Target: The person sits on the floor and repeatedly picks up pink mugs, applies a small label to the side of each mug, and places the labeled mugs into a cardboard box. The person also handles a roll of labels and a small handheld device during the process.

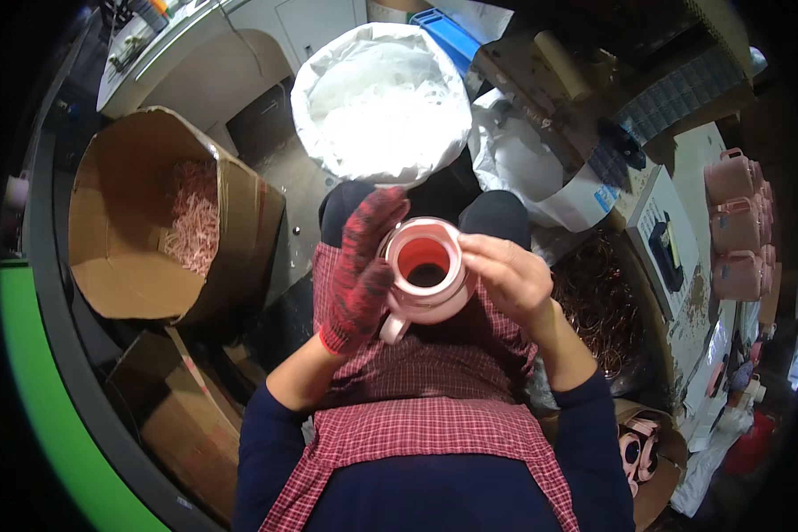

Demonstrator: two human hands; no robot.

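Note:
A pink plastic jug (432, 307) is held over my lap, its round open mouth facing up and its handle (394, 328) pointing down and left. The inside looks red, with a dark bottom. My left hand (360, 279), in a red and black knitted glove, grips the jug's left side, thumb and fingers spread along the wall. On the opposite side, my bare right hand (515, 272) has its fingers at the jug's rim; its thumb is hard to make out. A checked red apron (425, 425) lies beneath.
Ahead stands a white-lined bin (312, 100) with pale scraps. At left, a cardboard box (246, 226) contains pink plastic strips (196, 229). Several pink jugs (738, 226) stand on the right-hand table (698, 319), near a digital scale (662, 239). Another carton (665, 465) holds pink parts.

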